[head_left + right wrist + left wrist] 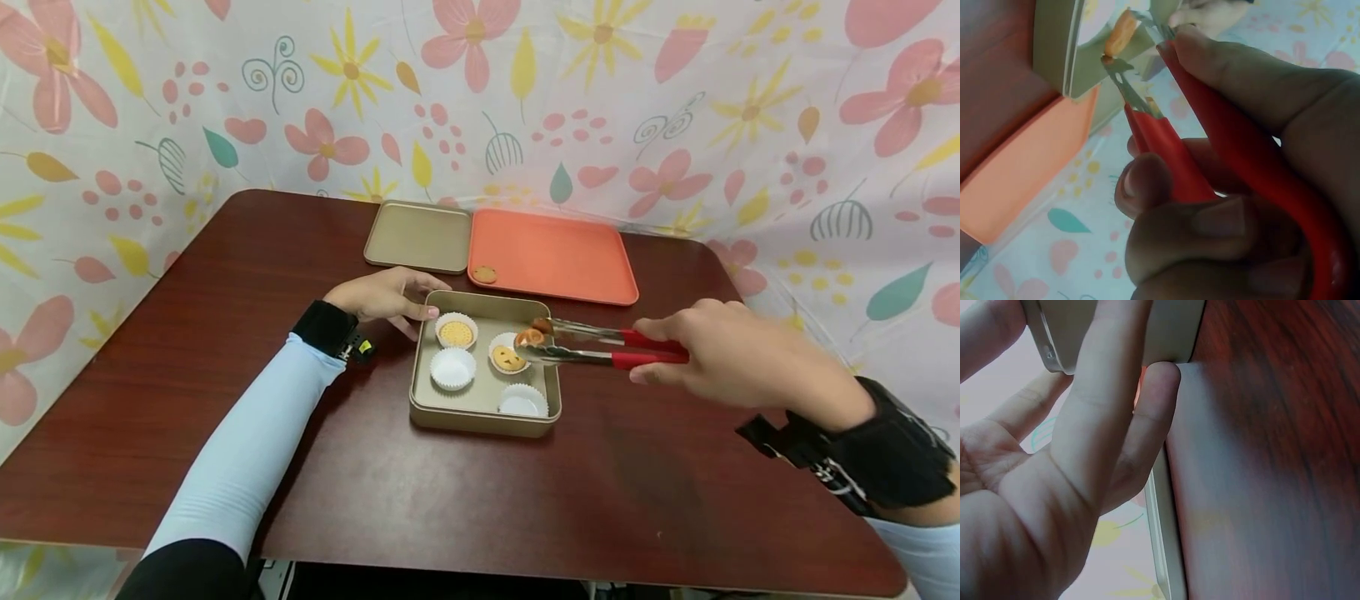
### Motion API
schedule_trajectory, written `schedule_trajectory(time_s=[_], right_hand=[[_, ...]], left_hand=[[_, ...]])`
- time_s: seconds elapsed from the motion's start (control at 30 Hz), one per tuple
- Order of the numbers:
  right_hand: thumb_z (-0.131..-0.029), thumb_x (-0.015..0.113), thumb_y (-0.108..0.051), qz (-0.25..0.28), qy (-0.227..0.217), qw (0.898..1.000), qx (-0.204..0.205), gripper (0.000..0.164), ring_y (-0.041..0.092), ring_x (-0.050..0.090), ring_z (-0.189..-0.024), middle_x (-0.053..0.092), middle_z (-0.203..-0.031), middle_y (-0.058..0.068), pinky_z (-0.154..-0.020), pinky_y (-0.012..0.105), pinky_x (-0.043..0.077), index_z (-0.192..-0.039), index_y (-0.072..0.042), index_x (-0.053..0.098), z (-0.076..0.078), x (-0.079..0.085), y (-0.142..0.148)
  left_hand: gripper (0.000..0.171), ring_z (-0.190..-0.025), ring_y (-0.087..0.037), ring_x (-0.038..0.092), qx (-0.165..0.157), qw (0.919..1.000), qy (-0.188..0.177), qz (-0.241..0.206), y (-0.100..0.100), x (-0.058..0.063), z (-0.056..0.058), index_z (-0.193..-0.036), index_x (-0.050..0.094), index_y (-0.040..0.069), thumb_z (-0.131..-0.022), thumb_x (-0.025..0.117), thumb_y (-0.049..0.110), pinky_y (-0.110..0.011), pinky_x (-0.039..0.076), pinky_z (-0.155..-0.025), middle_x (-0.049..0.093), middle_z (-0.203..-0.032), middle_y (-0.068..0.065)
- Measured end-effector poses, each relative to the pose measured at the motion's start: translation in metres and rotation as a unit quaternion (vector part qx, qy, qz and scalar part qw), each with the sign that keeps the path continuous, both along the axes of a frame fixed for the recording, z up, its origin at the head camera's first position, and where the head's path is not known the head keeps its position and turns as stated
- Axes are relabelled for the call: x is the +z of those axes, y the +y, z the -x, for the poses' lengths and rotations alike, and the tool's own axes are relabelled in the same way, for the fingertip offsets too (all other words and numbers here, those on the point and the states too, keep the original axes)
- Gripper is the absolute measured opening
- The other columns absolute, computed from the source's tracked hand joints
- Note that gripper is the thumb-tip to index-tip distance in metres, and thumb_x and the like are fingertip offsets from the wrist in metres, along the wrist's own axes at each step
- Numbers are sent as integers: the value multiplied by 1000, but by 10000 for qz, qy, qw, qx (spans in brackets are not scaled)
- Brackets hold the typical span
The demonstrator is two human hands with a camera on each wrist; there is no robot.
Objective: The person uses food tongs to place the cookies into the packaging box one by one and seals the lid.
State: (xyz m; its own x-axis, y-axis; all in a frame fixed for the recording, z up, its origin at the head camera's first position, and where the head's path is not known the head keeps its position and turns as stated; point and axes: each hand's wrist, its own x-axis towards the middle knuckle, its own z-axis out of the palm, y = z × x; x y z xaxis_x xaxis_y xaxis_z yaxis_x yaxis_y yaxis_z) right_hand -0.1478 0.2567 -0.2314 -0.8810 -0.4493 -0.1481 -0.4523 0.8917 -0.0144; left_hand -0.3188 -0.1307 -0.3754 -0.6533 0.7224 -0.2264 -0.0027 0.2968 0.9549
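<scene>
Head view: the cookie (530, 337) hangs between the tips of my tongs (579, 357), right at the far right cup (495, 343) in the tin (483, 422). My right hand (731, 354) is wrapped round the handles, squeezing; my left hand (378, 296) rests along the tin's far left corner, not gripping. Careful here! Only the tips pinch, so slack fingers could drop the cookie, and too hard a squeeze might crack it. The tin's right rim lies under my tongs: dip the wrist and they could knock it, or nudge the face biscuit (507, 359) in that cup. Nearer, the near left cup (453, 368) and near right cup (522, 402) show white insides. Beyond the tin, the lid (420, 237), and right of it the tray (555, 254), a biscuit (484, 274) in its near left corner.
</scene>
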Motion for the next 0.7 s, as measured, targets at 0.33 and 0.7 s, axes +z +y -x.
schedule_trajectory(time_s=[0.33, 0.7], right_hand=[[-87, 77, -55, -46, -645, 9978, 117, 71, 7, 38, -52, 50, -62, -14, -47, 22, 34, -136, -4, 66, -15, -2, 3], [-87, 77, -54, 79, -640, 9968, 463, 66, 3, 35, -51, 48, -61, -15, -47, 21, 32, -131, -6, 70, -15, -3, 4]], left_hand=[[50, -115, -36, 62, 117, 9999, 33, 62, -1, -1, 0, -150, 47, 1, -102, 62, 2, -50, 63, -85, 46, -147, -19], [50, -114, -34, 63, 109, 9997, 124, 158, -1, 0, 1, -149, 49, 3, -102, 64, 5, -48, 63, -85, 47, -147, -16]])
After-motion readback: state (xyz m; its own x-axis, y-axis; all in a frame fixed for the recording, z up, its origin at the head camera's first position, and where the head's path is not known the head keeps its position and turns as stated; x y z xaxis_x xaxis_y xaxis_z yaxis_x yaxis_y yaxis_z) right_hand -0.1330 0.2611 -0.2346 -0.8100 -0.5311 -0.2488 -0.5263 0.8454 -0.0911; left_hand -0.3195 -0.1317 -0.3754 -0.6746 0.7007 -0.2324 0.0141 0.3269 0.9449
